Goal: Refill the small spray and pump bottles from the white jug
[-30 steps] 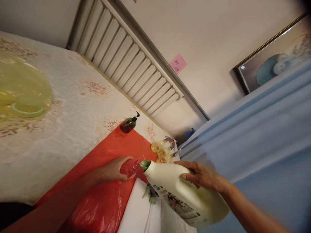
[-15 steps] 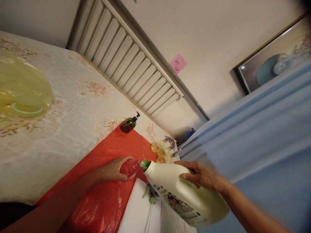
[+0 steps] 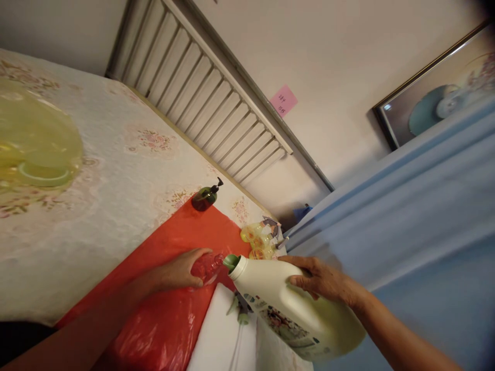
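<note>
At the lower right of the frame, the right hand [image 3: 319, 281] wraps its thumb and fingers around the upper side of a big pale-green jug [image 3: 286, 296], which is tilted, with its green-lined mouth towards the centre. Left of that mouth, the left hand [image 3: 185, 269] curls around a small clear bottle [image 3: 209, 268], its neck right by the jug's mouth; whether they touch I cannot tell. Below them, at the bottom centre, a green-and-grey spray head [image 3: 240, 309] with a thin tube lies on a white block [image 3: 207, 332], beside a shiny red sheet [image 3: 154, 314]. The sheet covers part of the flower-patterned counter [image 3: 116, 180]. Yellow see-through containers [image 3: 256, 239] stand just beyond the jug's mouth; a dark green pump bottle [image 3: 204, 199] stands at the sheet's far corner. A yellow see-through basin [image 3: 42, 134] fills the left edge. Behind, a white radiator [image 3: 216, 87] crosses the upper middle, and a blue curtain [image 3: 406, 221] hangs at the right.
</note>
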A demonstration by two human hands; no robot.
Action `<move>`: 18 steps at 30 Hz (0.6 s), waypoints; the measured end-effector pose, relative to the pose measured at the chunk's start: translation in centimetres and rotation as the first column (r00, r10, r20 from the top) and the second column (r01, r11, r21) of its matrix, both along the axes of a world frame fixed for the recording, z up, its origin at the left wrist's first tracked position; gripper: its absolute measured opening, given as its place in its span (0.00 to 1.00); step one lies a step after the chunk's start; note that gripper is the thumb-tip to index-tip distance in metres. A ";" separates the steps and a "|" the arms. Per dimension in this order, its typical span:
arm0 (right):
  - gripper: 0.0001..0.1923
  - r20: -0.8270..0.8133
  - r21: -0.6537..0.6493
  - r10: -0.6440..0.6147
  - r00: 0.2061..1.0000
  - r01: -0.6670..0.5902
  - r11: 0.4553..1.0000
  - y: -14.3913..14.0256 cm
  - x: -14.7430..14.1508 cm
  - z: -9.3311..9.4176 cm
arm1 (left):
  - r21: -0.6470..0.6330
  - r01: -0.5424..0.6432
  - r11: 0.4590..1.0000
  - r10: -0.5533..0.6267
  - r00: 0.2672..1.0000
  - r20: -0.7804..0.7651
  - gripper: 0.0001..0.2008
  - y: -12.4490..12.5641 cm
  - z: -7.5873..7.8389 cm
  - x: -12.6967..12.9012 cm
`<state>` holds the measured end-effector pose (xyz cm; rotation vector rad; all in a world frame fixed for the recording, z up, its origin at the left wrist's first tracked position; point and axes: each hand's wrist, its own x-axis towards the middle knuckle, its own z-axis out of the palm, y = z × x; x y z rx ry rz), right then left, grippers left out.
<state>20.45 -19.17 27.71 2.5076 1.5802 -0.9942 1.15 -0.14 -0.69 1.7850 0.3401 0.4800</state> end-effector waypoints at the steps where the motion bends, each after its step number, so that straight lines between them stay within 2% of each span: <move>1: 0.30 0.003 -0.001 0.001 1.000 -0.001 1.000 0.0 -0.1 0.0 | 0.001 0.000 1.000 0.000 1.000 0.000 0.37 0.0 0.0 0.0; 11: 0.30 0.006 0.002 0.005 1.000 -0.005 1.000 0.1 -0.2 0.0 | 0.016 0.006 1.000 -0.007 0.999 0.044 0.37 0.1 -0.4 0.1; 18: 0.31 0.024 -0.010 0.012 1.000 -0.012 1.000 0.0 -0.1 0.1 | -0.004 0.014 1.000 -0.014 1.000 0.014 0.37 0.1 -0.3 0.1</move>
